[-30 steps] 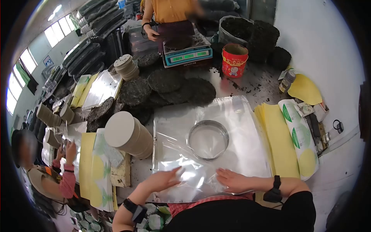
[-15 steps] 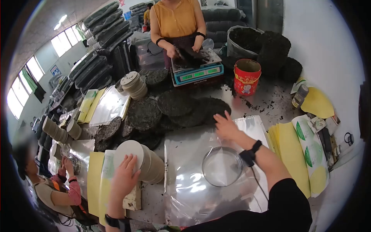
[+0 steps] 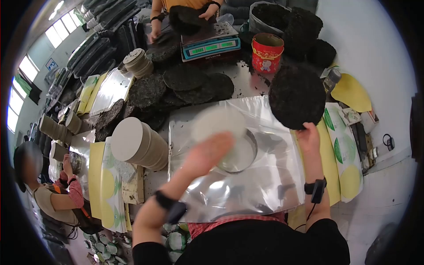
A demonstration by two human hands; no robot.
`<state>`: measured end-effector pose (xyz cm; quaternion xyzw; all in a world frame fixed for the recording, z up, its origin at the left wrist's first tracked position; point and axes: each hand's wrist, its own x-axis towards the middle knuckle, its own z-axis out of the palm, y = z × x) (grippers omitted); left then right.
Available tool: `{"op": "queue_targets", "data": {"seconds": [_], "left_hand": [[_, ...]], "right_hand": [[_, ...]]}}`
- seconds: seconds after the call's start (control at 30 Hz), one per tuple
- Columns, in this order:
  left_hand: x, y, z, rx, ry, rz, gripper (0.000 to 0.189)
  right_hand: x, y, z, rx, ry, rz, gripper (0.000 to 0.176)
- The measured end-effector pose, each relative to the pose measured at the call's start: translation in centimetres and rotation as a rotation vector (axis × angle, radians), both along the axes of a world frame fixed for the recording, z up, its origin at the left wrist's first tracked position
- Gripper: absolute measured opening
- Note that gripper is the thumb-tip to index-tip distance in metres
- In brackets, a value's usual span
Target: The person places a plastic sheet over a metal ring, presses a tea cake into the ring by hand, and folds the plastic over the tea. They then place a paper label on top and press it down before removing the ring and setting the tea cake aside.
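Observation:
My left hand [image 3: 211, 152], smeared by motion, holds a thin round white disc [image 3: 218, 123] over a metal ring [image 3: 255, 150]. The ring lies on clear plastic bags [image 3: 265, 190], partly hidden by the hand and disc. With my right hand [image 3: 308, 138] I grip the lower edge of a round black cake [image 3: 297, 95] that looks like dried seaweed. It is raised at the right of the bags, its flat face toward me. A stack of grey-white discs [image 3: 152, 150] stands left of the bags. More black cakes [image 3: 183, 79] lie overlapping beyond them.
A co-worker's hand [image 3: 206, 12] holds a black cake by a digital scale [image 3: 212, 47]. A red bucket [image 3: 267, 57] stands right of the scale. Yellow and green printed sheets [image 3: 342, 139] lie along the right; similar sheets [image 3: 108, 190] lie left. Another person [image 3: 55, 194] works at far left.
My right hand has lifted a black cake from the pile and brought it right. My left hand has moved from the disc stack to over the ring with a white disc. The view has shifted.

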<state>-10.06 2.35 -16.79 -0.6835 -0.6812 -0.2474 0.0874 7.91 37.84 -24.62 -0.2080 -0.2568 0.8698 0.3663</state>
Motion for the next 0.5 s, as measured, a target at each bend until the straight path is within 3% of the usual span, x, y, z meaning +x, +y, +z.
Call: {"op": "queue_targets", "data": {"seconds": [0.03, 0.1, 0.2, 0.3, 0.43, 0.5], "left_hand": [[2.1, 3.0, -4.8, -0.258, -0.038, 0.015, 0.047], [3.0, 5.3, -12.2, -0.455, 0.088, -0.058, 0.050], [1.2, 7.3, -8.5, -0.255, -0.069, 0.189, 0.061], [0.7, 7.4, -10.3, -0.434, 0.105, 0.195, 0.078], [2.8, 7.8, -13.2, -0.666, -0.011, 0.203, 0.087], [2.7, 9.5, -13.3, -0.651, 0.002, 0.246, 0.085]], "right_hand": [[0.3, -1.3, -1.1, -0.131, 0.011, 0.019, 0.053], [1.5, -4.4, -0.2, -0.203, -0.061, -0.019, 0.049], [2.1, -6.2, -0.6, -0.115, -0.009, 0.071, 0.042], [2.3, -6.6, -2.5, -0.337, -0.082, 0.125, 0.047], [4.5, -7.5, -1.9, -0.261, 0.005, 0.203, 0.052], [2.1, -8.2, 2.9, 0.158, -0.022, 0.107, 0.051]]}}
